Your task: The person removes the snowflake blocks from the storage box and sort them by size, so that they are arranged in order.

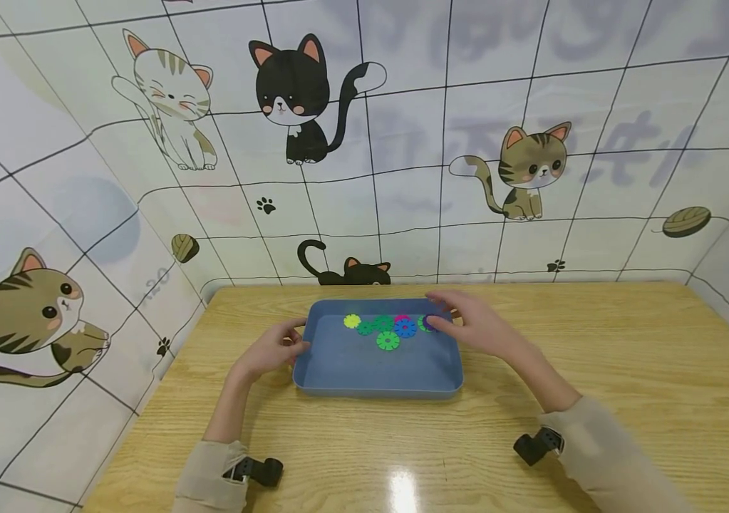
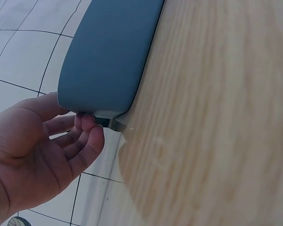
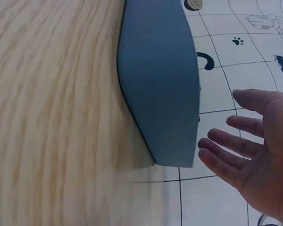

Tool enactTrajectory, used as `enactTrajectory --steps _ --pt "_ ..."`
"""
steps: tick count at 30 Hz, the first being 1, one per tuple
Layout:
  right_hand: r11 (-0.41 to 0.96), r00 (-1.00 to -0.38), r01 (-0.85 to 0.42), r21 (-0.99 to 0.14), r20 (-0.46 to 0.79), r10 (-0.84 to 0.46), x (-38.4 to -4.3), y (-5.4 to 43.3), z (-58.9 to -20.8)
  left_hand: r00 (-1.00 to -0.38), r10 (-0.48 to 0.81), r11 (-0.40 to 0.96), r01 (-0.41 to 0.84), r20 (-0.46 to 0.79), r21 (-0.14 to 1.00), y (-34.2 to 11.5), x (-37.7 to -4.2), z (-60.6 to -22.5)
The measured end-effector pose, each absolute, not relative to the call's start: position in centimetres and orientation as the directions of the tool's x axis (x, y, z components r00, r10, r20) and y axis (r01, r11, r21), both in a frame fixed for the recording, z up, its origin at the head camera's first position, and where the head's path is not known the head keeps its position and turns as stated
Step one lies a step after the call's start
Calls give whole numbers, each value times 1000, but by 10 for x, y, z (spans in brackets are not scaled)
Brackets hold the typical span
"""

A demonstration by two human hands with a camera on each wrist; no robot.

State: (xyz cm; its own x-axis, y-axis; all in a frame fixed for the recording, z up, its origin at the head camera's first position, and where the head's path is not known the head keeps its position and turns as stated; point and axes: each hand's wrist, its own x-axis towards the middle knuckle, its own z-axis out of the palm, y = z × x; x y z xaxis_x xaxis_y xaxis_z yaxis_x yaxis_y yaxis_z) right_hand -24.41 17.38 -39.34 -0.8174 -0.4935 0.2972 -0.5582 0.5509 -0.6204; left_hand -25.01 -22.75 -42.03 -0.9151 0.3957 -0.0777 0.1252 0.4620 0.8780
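Observation:
A shallow blue-grey tray (image 1: 370, 374) lies on the wooden table, holding several notched plastic discs near its back side. Among them are a yellow disc (image 1: 352, 321), a light green disc (image 1: 388, 340) and a blue disc (image 1: 405, 328). At the tray's left end, my left hand (image 1: 272, 349) grips the rim, thumb at the edge and fingers curled against the end wall, as the left wrist view shows. My right hand (image 1: 476, 324) hovers by the back right corner with loosely spread fingers; it holds nothing. Its thumb partly hides a purple disc (image 1: 431, 323) in the head view.
The light wooden table (image 1: 595, 370) extends to both sides and in front of the tray. Behind it stands a wall (image 1: 415, 192) covered with cat drawings and grid lines, with another such wall on the left. Each wrist wears a small black camera.

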Motion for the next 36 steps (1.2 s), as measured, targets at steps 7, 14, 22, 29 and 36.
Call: enactTrajectory --steps 7,14,22,29,36 --pt "531 -819 -538 -655 259 -512 -251 157 -405 -913 401 467 130 -79 875 -229 -252 -422" --pt "519 -817 -520 -679 218 -533 -251 140 -412 -910 410 468 146 -68 872 -229 -253 -422" --pt "494 -798 -524 -693 198 -569 -255 124 -420 -910 409 479 155 -64 864 -228 -251 -421" --pt "501 -797 -523 -689 188 -574 -258 116 -423 -909 411 470 147 -69 870 -228 -252 -422" --pt "545 -796 -533 -647 165 -583 -262 112 -426 -908 414 466 153 -61 871 -229 -252 -423"
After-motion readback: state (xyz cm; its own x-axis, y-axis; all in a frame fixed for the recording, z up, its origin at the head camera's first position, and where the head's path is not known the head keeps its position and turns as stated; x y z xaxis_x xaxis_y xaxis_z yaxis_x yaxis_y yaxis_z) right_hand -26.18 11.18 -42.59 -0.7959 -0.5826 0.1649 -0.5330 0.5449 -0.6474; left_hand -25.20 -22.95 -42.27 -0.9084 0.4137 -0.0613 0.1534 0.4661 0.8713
